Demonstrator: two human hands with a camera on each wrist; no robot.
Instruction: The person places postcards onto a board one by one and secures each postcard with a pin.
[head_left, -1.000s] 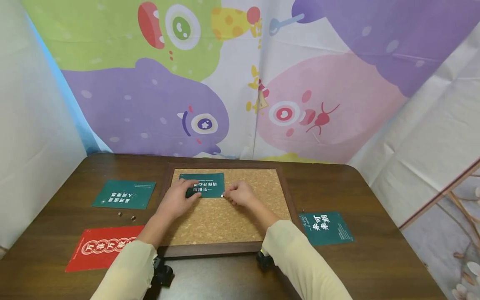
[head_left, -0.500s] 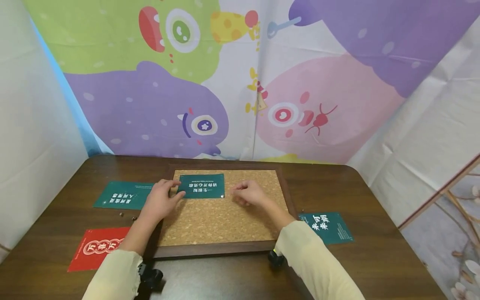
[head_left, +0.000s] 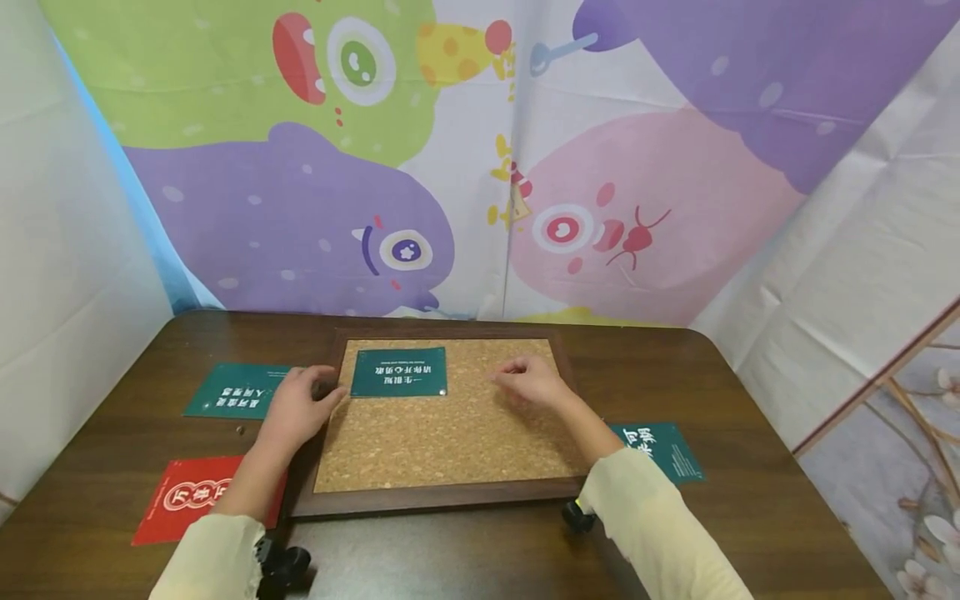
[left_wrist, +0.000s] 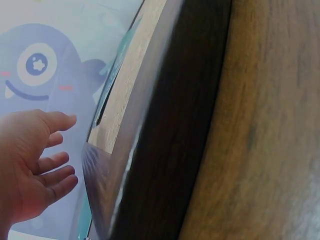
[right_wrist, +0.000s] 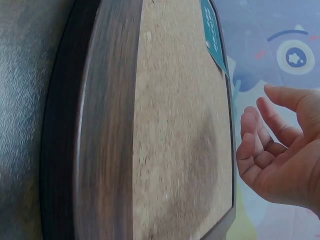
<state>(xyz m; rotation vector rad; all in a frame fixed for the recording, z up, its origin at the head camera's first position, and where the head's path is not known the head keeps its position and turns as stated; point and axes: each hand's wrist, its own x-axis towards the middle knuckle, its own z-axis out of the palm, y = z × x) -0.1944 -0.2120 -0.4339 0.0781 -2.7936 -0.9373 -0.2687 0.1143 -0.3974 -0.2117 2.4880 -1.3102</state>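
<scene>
A green card [head_left: 400,372] with white lettering lies at the upper left of the framed cork board [head_left: 450,442]. A small pale pin [head_left: 443,392] shows at its near right corner. My left hand [head_left: 297,408] hovers over the board's left frame, its fingers loosely bent and holding nothing; the left wrist view shows the same hand [left_wrist: 37,165] apart from the wood. Above the cork, right of the card, my right hand [head_left: 534,383] hangs with loosely curled fingers. Nothing shows between the fingers of that hand [right_wrist: 282,145] in the right wrist view.
Left of the board lie another green card [head_left: 236,390], a red card [head_left: 183,496] and a small brown pin [head_left: 240,430]. A third green card [head_left: 667,454] lies to the right, partly behind my right arm. A patterned cloth [head_left: 337,217] hangs behind the table.
Both hands have left the card on the board: the left moved left to the frame, the right moved rightwards over the cork. The pale pin, formerly at my right fingertips, stays at the card's corner.
</scene>
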